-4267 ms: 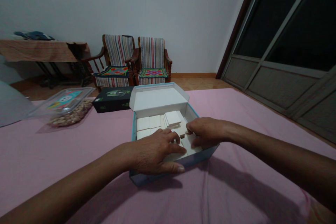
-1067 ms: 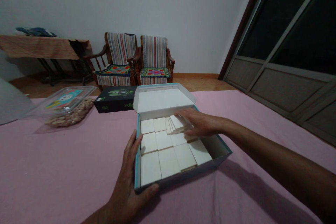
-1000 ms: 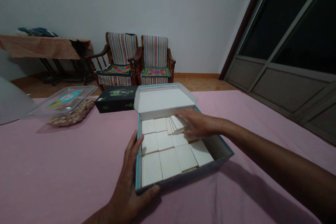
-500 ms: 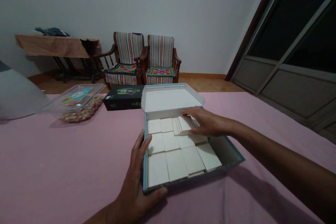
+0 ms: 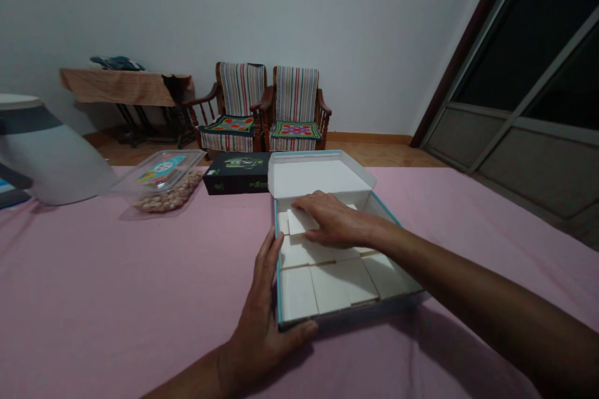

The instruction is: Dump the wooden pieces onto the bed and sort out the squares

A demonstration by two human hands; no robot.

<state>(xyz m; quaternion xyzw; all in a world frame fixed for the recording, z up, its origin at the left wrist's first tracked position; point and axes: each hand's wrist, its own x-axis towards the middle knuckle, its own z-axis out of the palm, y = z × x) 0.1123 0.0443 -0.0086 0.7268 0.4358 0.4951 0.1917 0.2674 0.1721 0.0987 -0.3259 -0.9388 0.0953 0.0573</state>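
An open cardboard box (image 5: 322, 177) with a blue edge lies on the pink cloth, its white-lined lid folded back. Flat white rectangular tiles (image 5: 344, 283) fill much of it in rows. My left hand (image 5: 269, 305) grips its near left corner, fingers along the left wall and thumb against the front. Inside, toward the far left, my right hand (image 5: 334, 218) pinches a white tile (image 5: 298, 222) between thumb and fingers; whether more tiles are under its fingers I cannot tell. That hand and its forearm hide the box's right part.
Left of the box are a black box (image 5: 238, 181), a clear plastic container (image 5: 168, 190) of nuts with its lid raised, and a white-grey jug (image 5: 65, 156). Two wooden armchairs (image 5: 294, 106) and a cloth-covered table (image 5: 121, 87) stand by the wall.
My right hand has moved left across the box, bringing the white tile to the far left. My left hand keeps its grip on the corner. The view has turned slightly left.
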